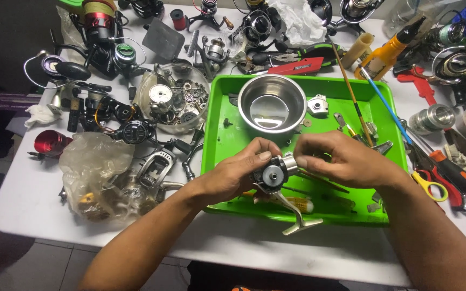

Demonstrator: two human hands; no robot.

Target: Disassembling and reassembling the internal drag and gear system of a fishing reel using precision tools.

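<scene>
Gripping metal reel body (272,176) | left hand (238,172), right hand (336,159) | glossy green tray (217,145)

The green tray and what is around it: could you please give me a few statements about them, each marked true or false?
1. Both hands hold the reel body over the green tray. True.
2. The steel bowl sits outside the tray. False: it stands in the tray's far part.
3. The scissors lie right of the tray. True.
4. The left hand holds a screwdriver. False: it grips the reel body, as does the right hand.
</scene>
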